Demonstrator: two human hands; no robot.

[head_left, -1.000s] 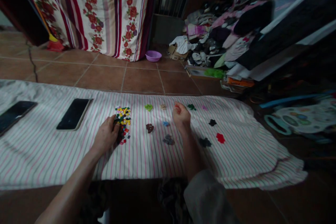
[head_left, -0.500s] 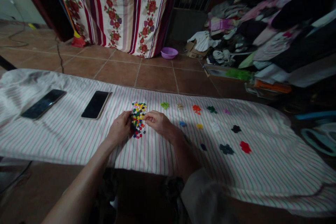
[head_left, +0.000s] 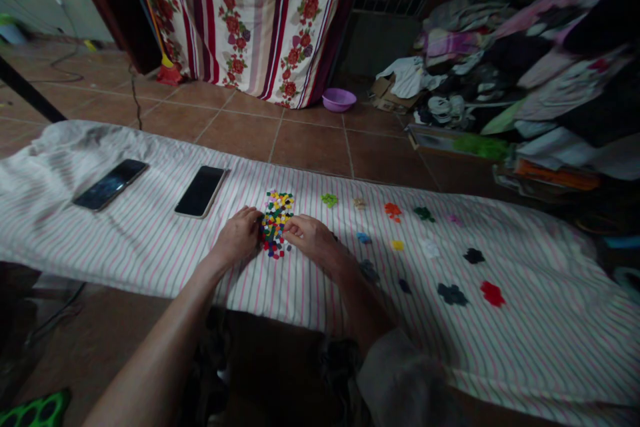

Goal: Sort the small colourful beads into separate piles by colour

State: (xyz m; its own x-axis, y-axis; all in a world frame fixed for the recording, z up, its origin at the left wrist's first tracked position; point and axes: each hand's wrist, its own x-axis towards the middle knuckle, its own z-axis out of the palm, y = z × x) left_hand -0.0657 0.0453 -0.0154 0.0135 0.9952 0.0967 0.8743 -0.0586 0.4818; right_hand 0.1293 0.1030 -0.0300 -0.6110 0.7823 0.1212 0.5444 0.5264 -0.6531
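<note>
A mixed pile of small coloured pieces lies on the striped cloth between my hands. My left hand rests at the pile's left edge, its fingers loosely bent and apart from any visible grip; their tips are partly hidden. On the right edge of the pile, my right hand has thumb and fingers pinched together, and whatever is between them is too small to make out. To the right lie single-colour groups, among them light green pieces, orange pieces, yellow pieces and red pieces.
Two phones, a dark one and a light-edged one, lie left of the pile on the striped cloth. Beyond the table are a purple basin, a floral curtain and heaped clothes.
The camera view has turned slightly left, so everything appears shifted right. My right fingers have drawn a little down at the pile's right edge; my left hand stays beside it.
</note>
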